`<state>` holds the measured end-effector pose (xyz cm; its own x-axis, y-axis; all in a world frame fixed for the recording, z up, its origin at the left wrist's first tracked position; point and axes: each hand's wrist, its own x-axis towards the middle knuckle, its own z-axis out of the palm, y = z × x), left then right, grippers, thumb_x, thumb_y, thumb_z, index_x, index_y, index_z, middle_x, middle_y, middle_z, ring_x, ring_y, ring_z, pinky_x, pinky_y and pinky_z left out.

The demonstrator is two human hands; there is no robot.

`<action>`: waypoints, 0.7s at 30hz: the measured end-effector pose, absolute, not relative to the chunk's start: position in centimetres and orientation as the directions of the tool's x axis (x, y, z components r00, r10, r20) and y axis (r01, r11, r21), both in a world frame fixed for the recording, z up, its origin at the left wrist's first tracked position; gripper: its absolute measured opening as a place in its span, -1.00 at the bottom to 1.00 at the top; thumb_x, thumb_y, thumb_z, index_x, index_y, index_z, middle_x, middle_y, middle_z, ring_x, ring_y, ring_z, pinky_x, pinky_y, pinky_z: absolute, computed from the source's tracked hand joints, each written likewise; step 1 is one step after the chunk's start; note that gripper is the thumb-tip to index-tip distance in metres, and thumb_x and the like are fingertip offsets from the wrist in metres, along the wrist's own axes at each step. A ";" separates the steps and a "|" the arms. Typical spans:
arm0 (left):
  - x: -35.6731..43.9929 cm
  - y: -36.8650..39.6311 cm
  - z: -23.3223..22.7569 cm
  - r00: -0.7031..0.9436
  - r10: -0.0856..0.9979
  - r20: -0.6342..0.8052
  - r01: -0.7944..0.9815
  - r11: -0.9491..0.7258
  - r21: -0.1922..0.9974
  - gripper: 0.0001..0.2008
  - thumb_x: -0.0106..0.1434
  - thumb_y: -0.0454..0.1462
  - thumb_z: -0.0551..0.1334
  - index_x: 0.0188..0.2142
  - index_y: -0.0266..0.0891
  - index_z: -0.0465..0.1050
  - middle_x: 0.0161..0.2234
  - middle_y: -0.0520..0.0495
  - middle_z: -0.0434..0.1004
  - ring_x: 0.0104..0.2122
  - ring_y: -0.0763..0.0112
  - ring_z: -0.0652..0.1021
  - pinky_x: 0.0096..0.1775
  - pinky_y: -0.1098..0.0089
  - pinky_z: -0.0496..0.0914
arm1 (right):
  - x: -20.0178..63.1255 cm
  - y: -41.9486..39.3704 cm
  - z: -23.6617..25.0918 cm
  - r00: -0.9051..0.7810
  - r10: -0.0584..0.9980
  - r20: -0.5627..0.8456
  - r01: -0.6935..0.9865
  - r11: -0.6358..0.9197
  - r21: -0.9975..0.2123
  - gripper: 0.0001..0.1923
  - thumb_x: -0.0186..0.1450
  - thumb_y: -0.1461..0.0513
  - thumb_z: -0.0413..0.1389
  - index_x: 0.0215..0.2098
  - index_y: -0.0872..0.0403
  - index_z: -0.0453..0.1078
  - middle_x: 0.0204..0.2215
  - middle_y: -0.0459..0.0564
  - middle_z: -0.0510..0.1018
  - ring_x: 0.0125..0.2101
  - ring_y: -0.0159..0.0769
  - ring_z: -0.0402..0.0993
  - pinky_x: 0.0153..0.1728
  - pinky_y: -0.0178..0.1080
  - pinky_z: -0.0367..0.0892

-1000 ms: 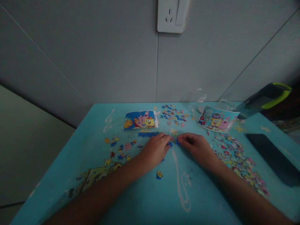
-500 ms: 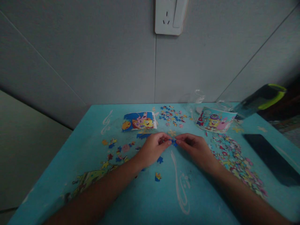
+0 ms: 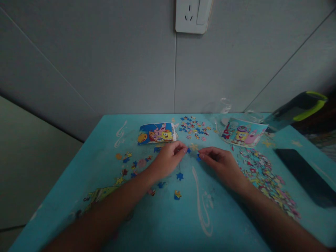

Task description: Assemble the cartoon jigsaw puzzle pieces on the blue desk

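Left hand (image 3: 168,159) pinches a small blue puzzle piece (image 3: 188,151) at its fingertips; right hand (image 3: 222,162) pinches a second blue piece (image 3: 198,157). Both sit mid-tabletop (image 3: 162,224), a small gap between them. Risk — dim light and tiny tabs could give a false fit. Loose pieces (image 3: 179,176) lie just beside the left wrist — a sweep could scatter them.
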<state>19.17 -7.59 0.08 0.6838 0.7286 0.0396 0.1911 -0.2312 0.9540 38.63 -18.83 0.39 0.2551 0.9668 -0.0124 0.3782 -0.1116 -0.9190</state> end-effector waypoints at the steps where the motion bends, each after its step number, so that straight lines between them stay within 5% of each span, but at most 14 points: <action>1: 19.1 -7.4 0.2 0.681 0.731 0.043 0.192 -0.234 0.953 -0.81 0.40 -0.18 0.18 -0.24 -0.26 0.47 -0.46 0.06 0.44 -0.45 0.45 0.45 -0.37 0.45 0.31 | 38.6 -18.8 0.4 0.252 0.968 -0.017 0.374 -0.114 -0.921 -0.70 0.31 0.01 0.21 -0.18 0.05 0.58 -0.36 -0.02 0.63 -0.39 -0.28 0.48 -0.37 -0.24 0.39; 6: 18.9 -7.2 0.5 0.690 0.722 0.041 0.214 -0.258 0.942 -0.84 0.41 -0.24 0.16 -0.17 -0.27 0.47 -0.40 0.02 0.53 -0.49 0.47 0.46 -0.39 0.44 0.32 | 38.7 -18.8 0.3 0.243 0.970 -0.016 0.367 -0.107 -0.924 -0.70 0.31 0.01 0.22 -0.18 0.06 0.58 -0.39 -0.02 0.60 -0.41 -0.29 0.46 -0.36 -0.23 0.38; 15: 18.9 -7.5 0.2 0.754 0.638 0.155 0.263 -0.510 0.819 -0.77 0.41 -0.33 0.16 -0.06 -0.18 0.58 -0.11 -0.08 0.65 -0.08 0.26 0.59 0.02 0.24 0.41 | 38.9 -18.8 0.2 0.249 0.968 -0.013 0.403 -0.116 -0.908 -0.68 0.32 0.00 0.20 -0.17 0.06 0.59 -0.38 -0.02 0.62 -0.41 -0.28 0.47 -0.38 -0.23 0.38; 21: 19.0 -7.7 -0.7 0.785 0.602 0.146 0.260 -0.534 0.804 -0.78 0.42 -0.32 0.17 -0.01 -0.17 0.55 -0.08 -0.08 0.64 -0.06 0.25 0.60 0.02 0.25 0.43 | 39.0 -18.8 0.1 0.225 0.974 0.017 0.435 -0.085 -0.896 -0.62 0.35 0.04 0.16 0.03 0.04 0.57 -0.35 -0.02 0.64 -0.38 -0.25 0.51 -0.31 -0.19 0.41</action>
<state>19.01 -7.73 -0.74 0.7853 0.6018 0.1458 0.2602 -0.5343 0.8042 39.00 -18.80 0.06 0.2251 0.9742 0.0170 0.4350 -0.0849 -0.8964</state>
